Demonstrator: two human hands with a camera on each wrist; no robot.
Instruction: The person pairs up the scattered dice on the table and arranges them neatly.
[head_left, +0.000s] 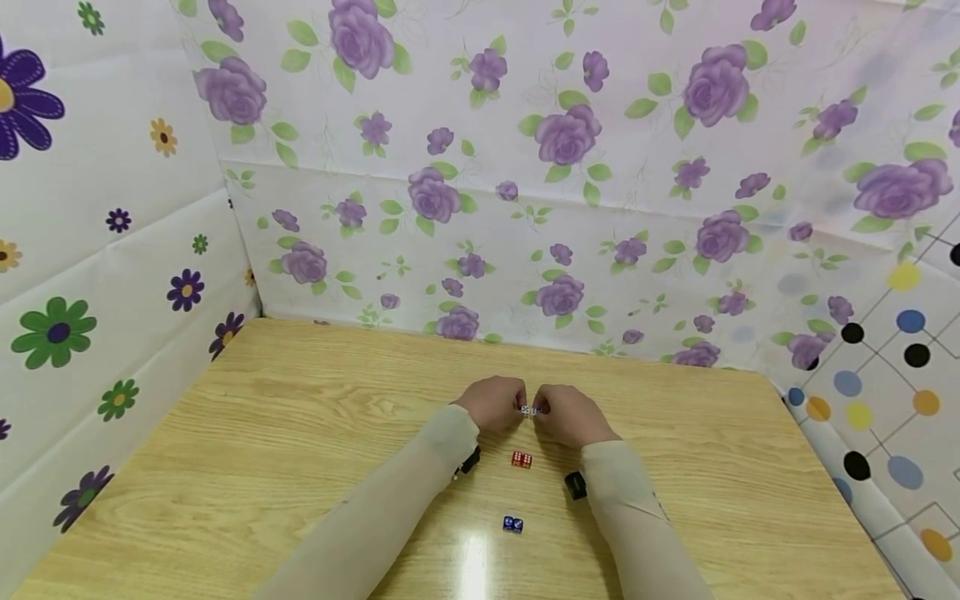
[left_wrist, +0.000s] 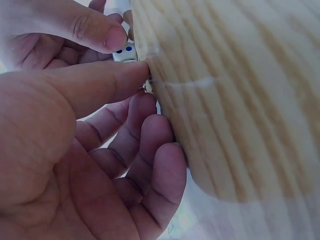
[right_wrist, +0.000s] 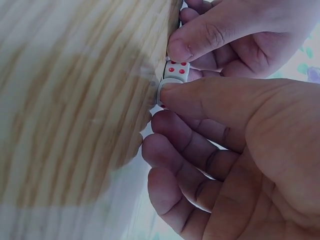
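Two small white dice sit side by side at the far middle of the table. My left hand (head_left: 491,402) pinches the left white die (head_left: 525,410) between thumb and fingers; its four red pips show in the right wrist view. The right white die (head_left: 535,411) is pinched by my right hand (head_left: 576,417), the thumb covering much of it. Blue pips on that die show in the left wrist view. Both hands are low at the wooden surface, fingertips nearly meeting. Nearer me, between the forearms, lie a pair of red dice (head_left: 521,459).
Closer to the front, a pair of blue dice (head_left: 513,524) lies on the wooden table (head_left: 315,467). A cloth with purple flowers (head_left: 450,258) hangs behind the table, with patterned sheets at both sides. Black wrist devices (head_left: 576,486) sit under the sleeves.
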